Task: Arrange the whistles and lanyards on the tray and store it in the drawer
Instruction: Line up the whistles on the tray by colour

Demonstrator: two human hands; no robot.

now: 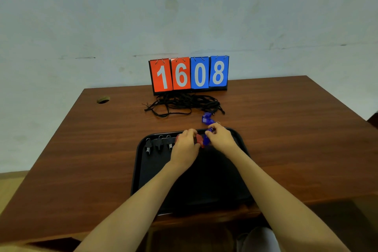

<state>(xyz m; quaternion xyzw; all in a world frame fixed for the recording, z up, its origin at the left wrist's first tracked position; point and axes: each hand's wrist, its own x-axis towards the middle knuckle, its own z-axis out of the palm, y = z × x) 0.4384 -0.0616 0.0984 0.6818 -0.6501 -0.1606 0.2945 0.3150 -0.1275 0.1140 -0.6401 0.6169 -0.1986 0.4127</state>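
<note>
A black tray [184, 194] lies on the brown desk in front of me. Three black whistles [159, 145] stand in a row along its far left edge. My left hand [185, 146] rests on a red whistle [199, 140] at the tray's far middle. My right hand [219, 139] pinches a blue whistle [207, 139] right beside it. More blue whistles [207, 118] lie on the desk just beyond the tray. A tangle of black lanyards [184, 103] lies further back.
A flip scoreboard [189, 74] reading 1608 stands at the desk's back edge against the wall. A round cable hole [103, 99] is in the desk's far left. The desk's front edge runs under my forearms.
</note>
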